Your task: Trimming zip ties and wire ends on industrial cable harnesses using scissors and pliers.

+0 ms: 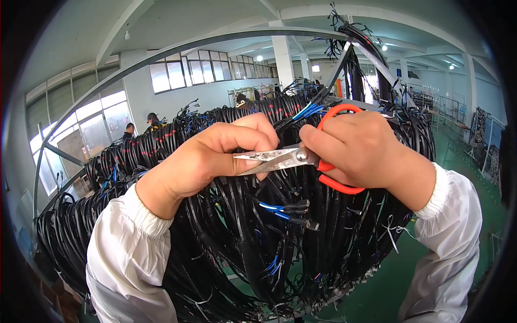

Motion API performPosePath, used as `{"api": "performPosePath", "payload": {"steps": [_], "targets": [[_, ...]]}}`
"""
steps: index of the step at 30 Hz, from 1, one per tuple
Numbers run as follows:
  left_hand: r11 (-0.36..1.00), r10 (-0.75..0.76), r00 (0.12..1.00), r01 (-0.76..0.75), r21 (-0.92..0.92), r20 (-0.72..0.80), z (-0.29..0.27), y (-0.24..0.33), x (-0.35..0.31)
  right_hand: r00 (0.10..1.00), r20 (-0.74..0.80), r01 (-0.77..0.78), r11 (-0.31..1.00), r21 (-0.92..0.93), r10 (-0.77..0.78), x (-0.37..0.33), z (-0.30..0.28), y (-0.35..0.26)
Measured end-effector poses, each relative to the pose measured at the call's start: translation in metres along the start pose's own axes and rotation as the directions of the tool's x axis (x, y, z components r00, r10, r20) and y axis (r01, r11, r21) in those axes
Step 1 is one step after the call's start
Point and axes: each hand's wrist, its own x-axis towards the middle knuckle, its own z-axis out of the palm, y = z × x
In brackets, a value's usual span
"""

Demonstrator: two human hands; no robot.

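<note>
My right hand (361, 148) grips a pair of scissors (301, 157) by its red handles. The steel blades point left, their tips a little apart, and the metal is stained. My left hand (221, 148) is closed in a pinch, its thumb and fingers right at the blades. Whatever lies between those fingertips is hidden. Just behind both hands, a black cable end fans out into blue wires (308, 111). Below the scissors hang black cables with blue and white wires (274, 209) and dark connectors (304, 222) at their ends.
Thick rows of black cable bundles (237, 237) hang over a rack in front of me, some with red marks. A grey metal frame (177, 51) arches above them. More cables (353, 70) hang from its top right. People (153, 119) are at the far left. Green floor (458, 177) lies right.
</note>
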Motion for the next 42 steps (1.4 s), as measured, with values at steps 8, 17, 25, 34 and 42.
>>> {"api": "performPosePath", "payload": {"steps": [8, 17, 25, 34, 42], "targets": [[0.992, 0.116, 0.993, -0.114, 0.054, -0.033, -0.001, -0.004, 0.006, 0.936, -0.07, -0.311, 0.903, 0.298, 0.345, -0.006, -0.02, -0.001], [0.977, 0.05, 0.86, 0.062, 0.202, -0.508, -0.018, -0.013, 0.017, 0.83, 0.038, -0.486, 0.688, 0.54, 0.556, -0.049, -0.087, -0.063], [0.452, 0.256, 0.949, 0.052, 0.89, -0.186, 0.016, 0.005, -0.014, 0.696, 0.308, -0.626, 0.338, 0.703, 0.649, -0.119, -0.088, -0.122], [0.352, 0.22, 0.974, -0.038, 0.935, -0.043, 0.044, -0.004, -0.028, 0.618, 0.392, -0.613, 0.106, 0.783, 0.681, -0.153, -0.024, -0.204], [0.661, 0.115, 0.984, -0.178, 0.729, 0.136, 0.046, 0.002, -0.042, 0.539, 0.417, -0.601, -0.013, 0.799, 0.732, -0.17, -0.016, -0.224]]}}
